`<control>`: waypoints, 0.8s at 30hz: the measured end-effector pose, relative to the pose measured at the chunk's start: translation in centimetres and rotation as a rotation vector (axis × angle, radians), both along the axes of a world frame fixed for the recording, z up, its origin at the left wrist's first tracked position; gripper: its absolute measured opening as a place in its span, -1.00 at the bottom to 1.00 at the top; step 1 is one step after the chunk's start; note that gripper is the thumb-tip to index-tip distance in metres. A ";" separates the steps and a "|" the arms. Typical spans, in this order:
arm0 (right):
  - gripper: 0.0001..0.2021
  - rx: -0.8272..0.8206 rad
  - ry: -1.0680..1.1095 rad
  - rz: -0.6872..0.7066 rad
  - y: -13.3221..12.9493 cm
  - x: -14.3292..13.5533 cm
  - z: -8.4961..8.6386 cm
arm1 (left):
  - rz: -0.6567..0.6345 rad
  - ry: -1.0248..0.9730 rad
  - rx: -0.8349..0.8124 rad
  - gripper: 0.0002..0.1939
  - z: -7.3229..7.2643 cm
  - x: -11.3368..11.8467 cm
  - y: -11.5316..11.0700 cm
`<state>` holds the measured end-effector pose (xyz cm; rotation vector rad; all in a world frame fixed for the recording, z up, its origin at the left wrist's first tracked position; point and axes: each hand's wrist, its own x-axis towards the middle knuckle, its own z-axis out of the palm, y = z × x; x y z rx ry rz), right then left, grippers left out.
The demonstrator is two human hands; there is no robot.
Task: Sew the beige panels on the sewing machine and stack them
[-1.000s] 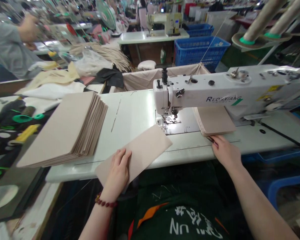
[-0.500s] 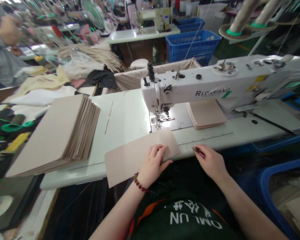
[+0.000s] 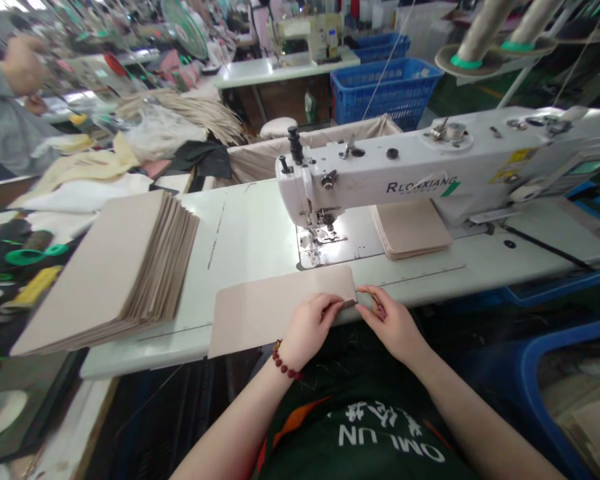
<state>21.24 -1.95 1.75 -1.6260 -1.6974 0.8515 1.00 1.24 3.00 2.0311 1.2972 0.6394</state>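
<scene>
A long beige panel [image 3: 275, 310] lies at the front edge of the sewing table, below the needle area of the white sewing machine [image 3: 370, 177]. My left hand [image 3: 315, 327], with a beaded bracelet at the wrist, pinches the panel's near edge close to its right corner. Beside that corner is my right hand [image 3: 387, 323], closed around a small dark tool [image 3: 379, 305], its fingertips at the panel's edge. A thick stack of beige panels [image 3: 95, 267] rests on the left of the table. Under the machine arm sits a smaller beige pile [image 3: 413, 227].
Blue baskets [image 3: 385, 90] stand behind the machine, and a blue-rimmed bin [image 3: 530, 360] is at the lower right. Thread cones [image 3: 485, 33] rise at the upper right. Fabric scraps [image 3: 85, 167] cover the left side, where a person in grey [image 3: 5, 113] is at work.
My right hand has moved left to the panel's corner. My left hand has shifted slightly right, its thumb and fingers now together at the edge. The panel has turned a little and lies straighter.
</scene>
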 end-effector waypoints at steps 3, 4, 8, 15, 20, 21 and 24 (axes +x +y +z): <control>-0.64 0.061 -0.025 0.041 1.3 -0.3 2.3 | -0.006 -0.003 -0.056 -0.77 2.5 -0.8 0.5; -0.63 0.088 -0.045 0.053 1.7 -0.3 3.1 | -0.013 0.010 -0.054 -0.77 3.4 -1.1 0.7; -0.59 0.164 -0.090 0.120 2.7 -0.7 6.0 | -0.071 0.105 0.015 -0.77 6.7 -2.1 1.5; -0.79 0.462 -0.239 0.286 3.4 -2.7 7.0 | -0.168 0.311 0.204 -0.73 9.8 -2.4 2.5; -0.87 0.625 -0.325 0.240 3.2 -3.3 6.6 | -0.252 0.353 0.145 -0.72 12.0 -2.9 3.0; -0.90 0.586 -0.259 0.227 3.1 -3.2 6.6 | -0.272 0.345 0.113 -0.72 12.3 -3.0 3.0; -0.89 0.399 -0.023 0.128 2.5 -2.6 7.1 | -0.316 0.286 0.006 -0.72 12.9 -3.4 2.7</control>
